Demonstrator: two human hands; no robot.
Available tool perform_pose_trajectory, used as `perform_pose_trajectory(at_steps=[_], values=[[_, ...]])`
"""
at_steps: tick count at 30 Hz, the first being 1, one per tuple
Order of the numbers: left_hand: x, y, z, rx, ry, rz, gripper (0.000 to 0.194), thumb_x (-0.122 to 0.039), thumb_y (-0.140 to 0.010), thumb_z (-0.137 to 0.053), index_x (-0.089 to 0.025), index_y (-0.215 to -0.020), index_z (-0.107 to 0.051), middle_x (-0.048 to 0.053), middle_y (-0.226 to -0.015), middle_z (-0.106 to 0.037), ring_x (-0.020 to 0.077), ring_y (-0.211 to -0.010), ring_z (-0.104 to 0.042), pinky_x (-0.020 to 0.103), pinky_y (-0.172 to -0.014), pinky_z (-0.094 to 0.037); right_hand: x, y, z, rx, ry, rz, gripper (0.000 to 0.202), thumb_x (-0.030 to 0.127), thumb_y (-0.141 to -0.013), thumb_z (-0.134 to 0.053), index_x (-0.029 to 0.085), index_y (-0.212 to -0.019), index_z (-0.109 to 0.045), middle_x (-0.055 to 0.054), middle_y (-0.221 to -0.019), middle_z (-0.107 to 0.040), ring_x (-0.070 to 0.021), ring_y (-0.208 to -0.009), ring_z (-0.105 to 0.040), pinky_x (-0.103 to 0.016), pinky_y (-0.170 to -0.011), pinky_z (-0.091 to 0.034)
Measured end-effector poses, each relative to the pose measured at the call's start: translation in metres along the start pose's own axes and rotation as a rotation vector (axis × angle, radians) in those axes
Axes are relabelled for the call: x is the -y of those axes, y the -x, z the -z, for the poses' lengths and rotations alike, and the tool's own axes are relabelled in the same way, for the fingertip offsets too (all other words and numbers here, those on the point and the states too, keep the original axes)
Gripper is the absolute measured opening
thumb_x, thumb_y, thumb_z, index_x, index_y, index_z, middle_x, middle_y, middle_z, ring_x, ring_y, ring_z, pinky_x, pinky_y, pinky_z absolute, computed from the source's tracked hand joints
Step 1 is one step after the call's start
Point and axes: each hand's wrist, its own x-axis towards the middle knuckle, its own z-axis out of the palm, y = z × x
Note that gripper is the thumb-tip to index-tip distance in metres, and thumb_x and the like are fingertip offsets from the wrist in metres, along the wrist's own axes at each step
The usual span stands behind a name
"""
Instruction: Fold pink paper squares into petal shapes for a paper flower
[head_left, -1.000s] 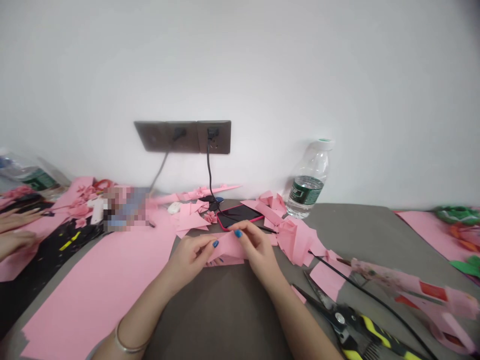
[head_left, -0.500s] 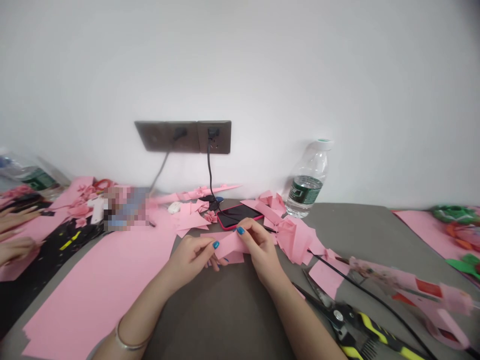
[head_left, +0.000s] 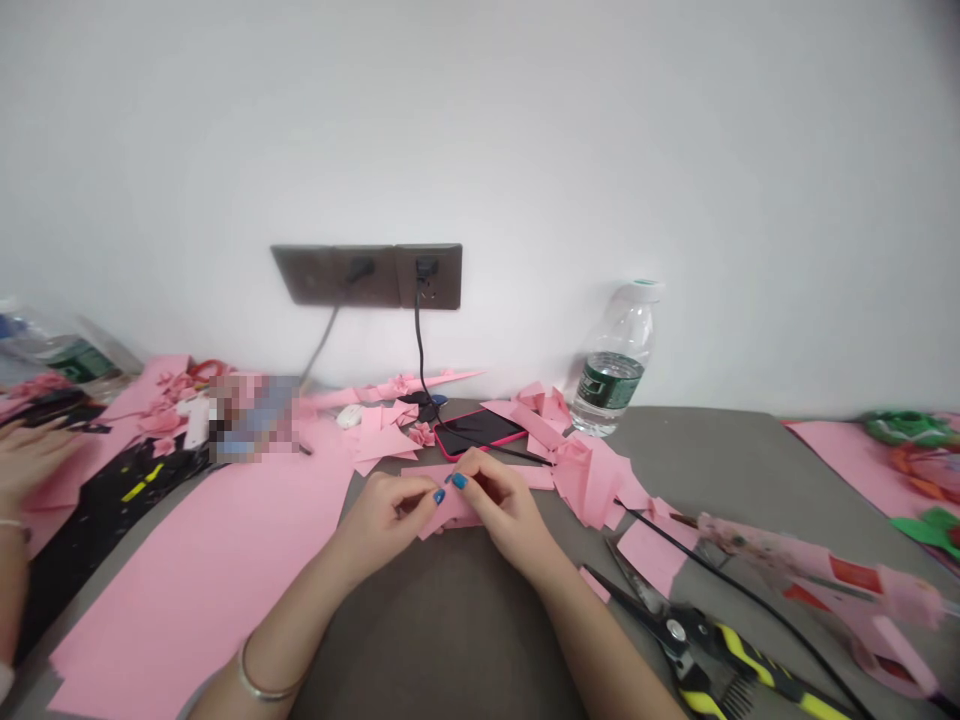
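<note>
Currently, the worktop (head_left: 450, 650) spreads below the fingers (head_left: 477, 498); left hand (head_left: 384, 520) and right hand (head_left: 508, 510), equally near, pinch the paper (head_left: 454, 512) in closed fingers, tips almost meeting. It shows between and just nearside of them, long axis unclear.

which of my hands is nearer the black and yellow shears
Right. The right hand is left of the shears and closer to the wall; the left hand is farther left, beyond the right hand.
</note>
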Motion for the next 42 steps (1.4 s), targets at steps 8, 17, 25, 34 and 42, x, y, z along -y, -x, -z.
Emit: perform_pose_trajectory(at_steps=[8,17,25,34,42], values=[[0.012,-0.002,-0.002,-0.118,0.151,0.094,0.033,-0.034,-0.092,-0.047,-0.015,-0.074,-0.066,0.002,-0.064,-0.072,0.0160,-0.057,-0.066,0.021,-0.055,-0.047,-0.005,-0.004,-0.001,-0.045,0.008,-0.058,0.028,0.039,-0.089,-0.056,0.019,-0.070,-0.052,0.002,-0.066,-0.046,-0.0127,-0.061,-0.042,-0.025,-0.058,-0.034],[0.026,-0.002,-0.006,-0.258,0.142,0.162,0.049,-0.045,-0.087,-0.055,-0.018,-0.047,-0.044,-0.006,-0.031,-0.047,0.0096,-0.031,-0.046,0.018,-0.039,-0.033,-0.010,-0.005,0.000,-0.109,-0.042,-0.078,0.036,0.047,-0.086,-0.058,0.021,-0.065,-0.046,0.005,-0.058,-0.040,-0.0114,-0.054,-0.038,-0.025,-0.053,-0.031],[0.044,-0.007,0.009,-0.531,0.110,0.097,0.037,-0.038,-0.092,-0.045,-0.018,-0.064,-0.056,0.003,-0.061,-0.064,0.0168,-0.062,-0.063,0.024,-0.060,-0.048,-0.012,-0.005,-0.002,-0.274,-0.102,-0.048,0.032,0.052,-0.087,-0.055,0.021,-0.086,-0.058,0.004,-0.060,-0.044,-0.0115,-0.051,-0.039,-0.024,-0.047,-0.032],[0.061,-0.010,0.023,-0.656,-0.034,-0.022,0.035,-0.019,-0.088,-0.047,-0.019,-0.121,-0.056,0.012,-0.127,-0.060,0.0255,-0.123,-0.052,0.046,-0.108,-0.037,-0.017,-0.002,-0.004,-0.252,0.009,-0.023,0.026,0.045,-0.089,-0.052,0.020,-0.088,-0.058,0.004,-0.061,-0.043,-0.0126,-0.054,-0.042,-0.024,-0.049,-0.032],[0.026,-0.004,-0.013,-0.096,-0.566,-0.101,0.048,-0.032,-0.078,-0.072,-0.026,-0.124,-0.058,0.009,-0.125,-0.066,0.0367,-0.136,-0.038,0.072,-0.111,0.005,-0.013,-0.002,-0.004,-0.296,0.012,0.005,0.030,0.048,-0.092,-0.048,0.020,-0.086,-0.058,0.005,-0.058,-0.042,-0.0131,-0.052,-0.040,-0.026,-0.050,-0.032]])
